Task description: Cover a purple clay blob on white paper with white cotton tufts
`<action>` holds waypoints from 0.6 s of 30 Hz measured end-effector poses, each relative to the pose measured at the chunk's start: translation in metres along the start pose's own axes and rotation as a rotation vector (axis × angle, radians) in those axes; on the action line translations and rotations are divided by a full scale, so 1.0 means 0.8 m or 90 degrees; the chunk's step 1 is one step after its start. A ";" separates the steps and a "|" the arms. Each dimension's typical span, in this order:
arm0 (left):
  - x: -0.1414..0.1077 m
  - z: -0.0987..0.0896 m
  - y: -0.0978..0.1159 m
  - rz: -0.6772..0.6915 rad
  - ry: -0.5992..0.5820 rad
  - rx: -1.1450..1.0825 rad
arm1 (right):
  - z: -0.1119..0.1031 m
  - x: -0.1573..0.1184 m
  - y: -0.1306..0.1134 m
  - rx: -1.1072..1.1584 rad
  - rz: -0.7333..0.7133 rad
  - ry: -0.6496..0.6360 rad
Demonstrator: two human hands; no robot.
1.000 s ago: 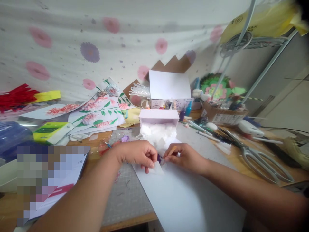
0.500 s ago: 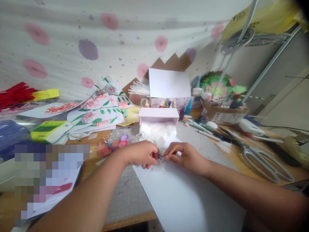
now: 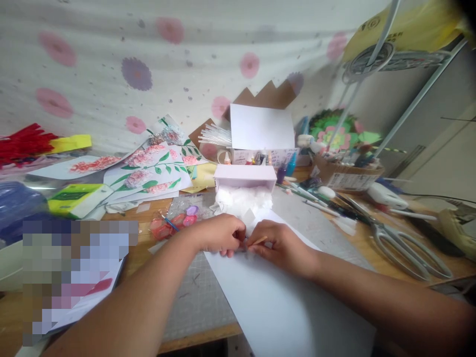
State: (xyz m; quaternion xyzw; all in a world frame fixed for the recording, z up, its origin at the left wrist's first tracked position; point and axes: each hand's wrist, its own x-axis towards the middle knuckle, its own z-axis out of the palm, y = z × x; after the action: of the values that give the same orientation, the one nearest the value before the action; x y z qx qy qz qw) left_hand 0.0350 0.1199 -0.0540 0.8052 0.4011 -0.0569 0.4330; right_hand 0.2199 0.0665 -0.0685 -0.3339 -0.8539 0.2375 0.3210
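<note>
My left hand [image 3: 225, 235] is closed, its fingertips pinched over the top of a white paper sheet [image 3: 290, 307]. What it grips is too small to make out. Close against it, my right hand [image 3: 275, 245] is closed on a thin orange-brown stick [image 3: 259, 241], whose tip points toward the left fingertips. Just beyond the hands, white cotton-like stuffing [image 3: 241, 199] spills from an open pale pink box [image 3: 245, 172]. The paper lies on a grey cutting mat [image 3: 197, 302].
Large scissors [image 3: 405, 248], brushes and a cardboard box [image 3: 349, 179] are on the right. Red-rimmed plastic pieces [image 3: 169, 225] lie left of the hands, near flower paintings [image 3: 148, 173]. A pixelated flat item [image 3: 82, 282] is at the lower left.
My right hand has moved slightly left, up against my left hand, and the stick now lies flatter in its fingers. My left hand has barely moved.
</note>
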 end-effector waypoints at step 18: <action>-0.009 -0.010 0.001 0.013 -0.062 -0.036 | -0.002 -0.006 0.004 0.076 0.067 0.000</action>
State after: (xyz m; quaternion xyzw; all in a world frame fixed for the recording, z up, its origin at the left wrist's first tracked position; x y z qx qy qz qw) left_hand 0.0287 0.1214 -0.0452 0.7931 0.3725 -0.0801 0.4752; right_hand 0.2253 0.0658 -0.0711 -0.3583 -0.8197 0.3042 0.3273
